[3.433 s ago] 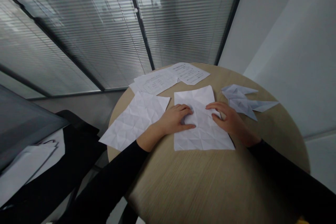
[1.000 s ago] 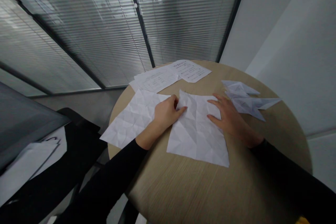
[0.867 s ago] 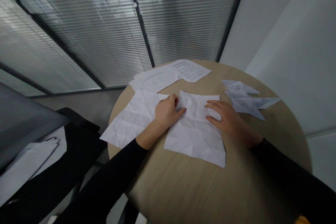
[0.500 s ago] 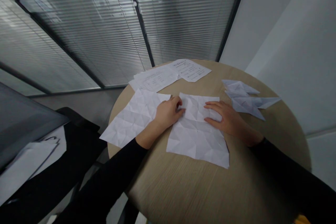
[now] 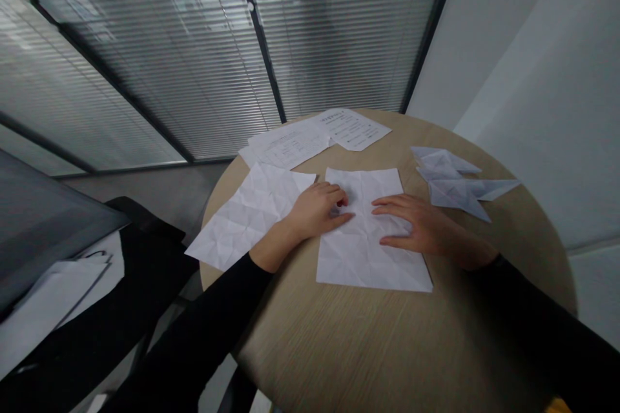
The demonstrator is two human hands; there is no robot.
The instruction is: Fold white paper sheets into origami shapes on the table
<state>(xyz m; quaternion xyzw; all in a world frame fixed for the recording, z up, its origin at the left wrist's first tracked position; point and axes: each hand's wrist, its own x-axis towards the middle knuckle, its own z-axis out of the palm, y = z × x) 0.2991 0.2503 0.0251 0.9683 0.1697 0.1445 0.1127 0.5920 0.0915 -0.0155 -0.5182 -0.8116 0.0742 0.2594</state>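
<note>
A creased white sheet of paper (image 5: 367,257) lies flat on the round wooden table (image 5: 368,348). My left hand (image 5: 317,208) rests on its left side with the fingers curled and pressing down on the paper. My right hand (image 5: 420,227) lies flat on the sheet's right half, fingers stretched out toward the left. Both sleeves are black.
A second creased sheet (image 5: 248,215) lies at the table's left edge. Printed pages (image 5: 310,137) sit at the far edge. Folded paper shapes (image 5: 455,186) lie to the right. A black chair with papers (image 5: 62,297) stands at the left, window blinds and a wall behind.
The sheet was turned askew with its far left corner lifted by my left hand; now it lies square and flat, both hands resting on it.
</note>
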